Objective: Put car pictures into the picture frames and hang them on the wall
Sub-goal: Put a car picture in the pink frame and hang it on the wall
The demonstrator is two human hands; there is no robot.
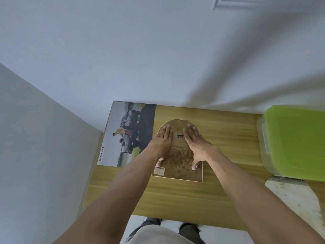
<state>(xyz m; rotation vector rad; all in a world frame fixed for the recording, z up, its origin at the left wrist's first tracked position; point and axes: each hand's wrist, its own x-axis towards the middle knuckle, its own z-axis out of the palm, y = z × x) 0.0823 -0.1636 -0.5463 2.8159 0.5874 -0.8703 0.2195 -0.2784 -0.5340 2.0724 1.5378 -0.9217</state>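
table (228,138): light wood top, pushed against a white wall (158,59); second wall panel at the left, meeting it in a corner.
green-lidded bin (295,143): clear plastic box with lime lid, right end of the table, well apart from the frame.
pale board (295,196): whitish, scuffed sheet at the right near edge, just below the bin; what it is, cannot tell.
car picture (128,134): large print lying flat at the table's left back corner, turned sideways; silver pickup, figure in yellow beside it, text "SMART CAB" on the white margin. Its right edge sits just beside the frame, partly behind the left wrist.
picture frame (179,155): face down at table centre, arched far end, square near end; brown fibreboard back with dark blotchy stains, thin pale rim around it.
hanger (179,136): small metal clip on the back, between the two hands.
label (159,170): white barcode sticker at the near left corner of the back.
left hand (163,141): flat on the backboard's left side, fingers straight and pointing away, thumb pressing down near the label; nothing gripped.
right hand (196,145): flat on the right side, fingers straight, thumb pressing near the right edge; nothing gripped.
obstructions: both forearms cross the near table edge and cover parts of the frame's sides.
person: light shirt, dark trousers visible at the bottom.
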